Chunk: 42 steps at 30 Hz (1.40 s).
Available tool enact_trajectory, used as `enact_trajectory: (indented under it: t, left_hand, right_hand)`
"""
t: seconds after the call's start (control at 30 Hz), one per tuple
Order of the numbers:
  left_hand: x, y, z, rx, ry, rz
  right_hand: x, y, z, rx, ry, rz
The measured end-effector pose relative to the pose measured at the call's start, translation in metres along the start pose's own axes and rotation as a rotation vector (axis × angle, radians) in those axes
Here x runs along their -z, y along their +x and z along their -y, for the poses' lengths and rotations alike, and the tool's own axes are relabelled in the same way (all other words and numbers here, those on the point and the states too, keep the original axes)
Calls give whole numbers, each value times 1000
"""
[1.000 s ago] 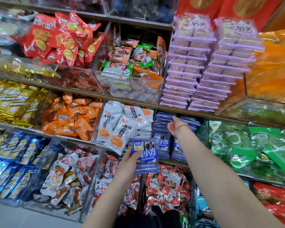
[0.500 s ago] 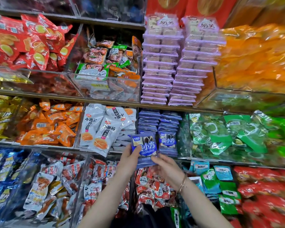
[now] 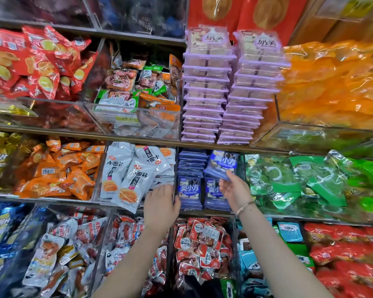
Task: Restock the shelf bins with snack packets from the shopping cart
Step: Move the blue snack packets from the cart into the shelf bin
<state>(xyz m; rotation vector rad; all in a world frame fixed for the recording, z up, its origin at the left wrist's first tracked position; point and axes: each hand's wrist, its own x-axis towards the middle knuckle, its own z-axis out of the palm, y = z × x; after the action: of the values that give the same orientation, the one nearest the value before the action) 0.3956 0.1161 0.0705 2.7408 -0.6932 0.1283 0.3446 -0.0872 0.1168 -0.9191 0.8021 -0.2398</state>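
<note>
1. Since half a second ago the blue snack packet (image 3: 222, 163) has switched from the left hand (image 3: 162, 203) to the right hand (image 3: 235, 189). It's also gone up and to the right, into the mouth of its bin.
2. Biggest thing by far is the shelf (image 3: 138, 143), rows of clear bins stuffed with snacks across the whole view.
3. Purple boxes (image 3: 205, 93) sit in 2 tall stacks on the row right above.
4. Middle row has white packets (image 3: 127, 175) on the left and green packets (image 3: 299, 179) on the right.
5. Between those 2 is the blue-packet bin (image 3: 176, 164). It holds 2 stacks of the same blue packs, with the front ones standing upright and facing out.
6. Blue snack packet is tilted, up over the right stack and just under the shelf board above.
7. Right hand has its grip pinched on the packet's lower edge, palm turned toward the camera, with a thin bracelet (image 3: 243, 206) on the wrist.
8. Left hand shows its back to the camera, grip loose and holding nothing. Its fingers reach the bin's front left corner, and the tips are just touching the white packets.
</note>
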Motion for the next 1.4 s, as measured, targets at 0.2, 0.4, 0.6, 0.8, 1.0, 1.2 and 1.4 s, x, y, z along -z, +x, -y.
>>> enact_trajectory:
  t: [0.2,0.4,0.6,0.8,1.0,1.2,1.4]
  left_hand:
    - [-10,1,5,-70,26,-110]
    - [-14,3,7,-92,52,-172]
    - [-11,2,6,-88,51,-141]
    - [5,-3,-6,5,-39,-5]
    - [32,-73,-25,43,-237,-178]
    - [9,-178,-6,335,-567,211]
    - [-22,-271,36,414,-439,623]
  right_hand:
    - [-22,32,14,-108,264,-119]
    - [-40,51,25,-117,593,-237]
    - [-41,60,25,-105,585,-254]
    - [-17,16,6,-104,147,10]
    - [39,-49,-30,31,-469,166]
    - [133,-113,-102,-35,-687,145]
    - [222,-191,-177,-163,-647,-140]
